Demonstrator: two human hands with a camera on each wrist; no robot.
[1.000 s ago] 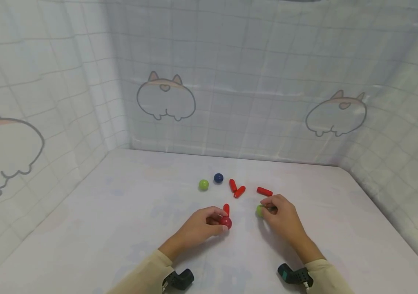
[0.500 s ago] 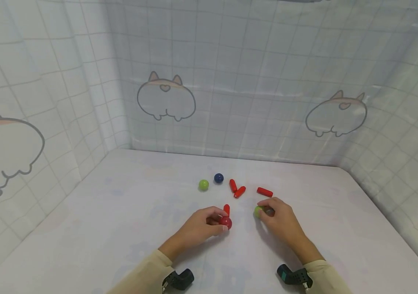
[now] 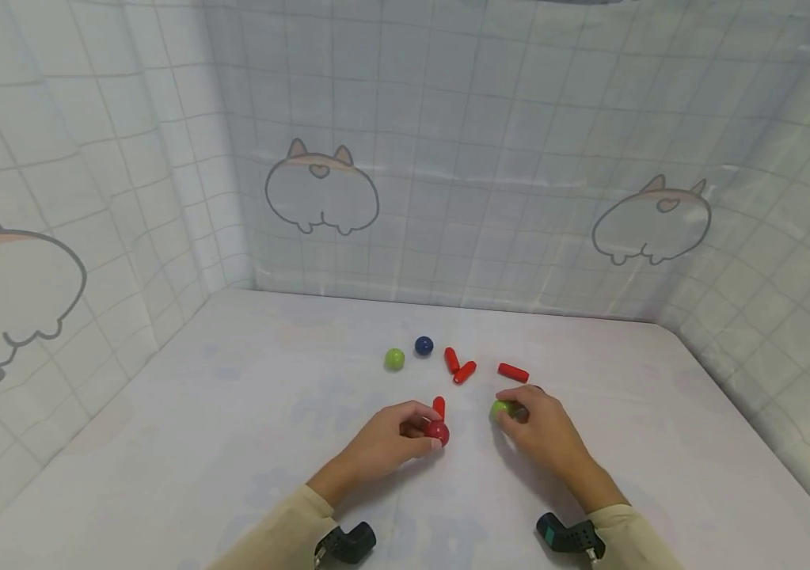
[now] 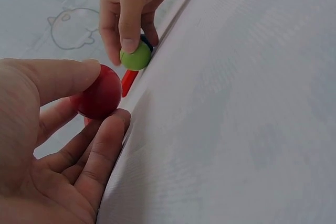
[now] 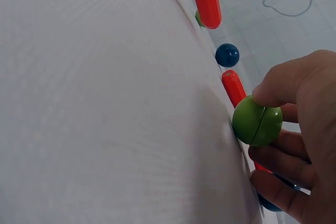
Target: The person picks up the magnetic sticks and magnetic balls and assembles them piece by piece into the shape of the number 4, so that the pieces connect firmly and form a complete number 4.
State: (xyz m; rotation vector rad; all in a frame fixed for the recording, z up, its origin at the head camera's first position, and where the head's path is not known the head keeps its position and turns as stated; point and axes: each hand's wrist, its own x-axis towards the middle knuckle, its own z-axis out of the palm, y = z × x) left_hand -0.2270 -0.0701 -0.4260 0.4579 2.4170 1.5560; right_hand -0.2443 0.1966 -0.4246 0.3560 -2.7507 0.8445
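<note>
My left hand (image 3: 385,440) pinches a glossy red ball (image 3: 437,432) between thumb and fingers, low over the white table. A short red rounded stick (image 3: 439,407) lies directly beyond that ball; in the right wrist view the stick (image 5: 208,8) meets the ball's edge, but I cannot tell whether they are joined. To the right, my right hand (image 3: 545,431) holds a light green ball (image 3: 500,410) between thumb and fingers. A thin groove runs across this green ball (image 5: 255,121) in the right wrist view. The two balls are apart.
Farther back sit another green ball (image 3: 394,359) and a dark blue ball (image 3: 424,346). Two red sticks (image 3: 465,373) lie close together, with another red stick (image 3: 513,372) to their right. Behind my right hand, a second blue ball (image 5: 270,203) is mostly hidden.
My right hand has shifted slightly left and toward me with the green ball, uncovering a dark edge behind the knuckles. My left hand and the red ball have stayed put.
</note>
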